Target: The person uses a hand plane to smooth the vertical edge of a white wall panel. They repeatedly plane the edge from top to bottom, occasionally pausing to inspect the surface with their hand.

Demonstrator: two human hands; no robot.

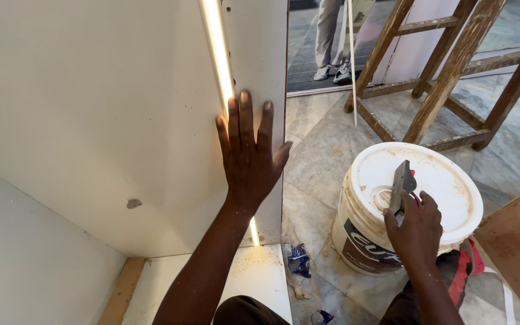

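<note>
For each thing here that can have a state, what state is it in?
Light strip: lit, set in the white panel.
Left hand: flat on the panel, fingers spread.
Right hand: closed around a metal tool.
Bucket: lid on, stained.
Wooden ladder: standing open.

I see bright, even daylight on floor. Lit strip (216, 54) glares along white panel (91, 108), blowing out to white. Soft shadows under bucket (404, 204). Focus sharp; slight wide-angle bending at edges.
</note>
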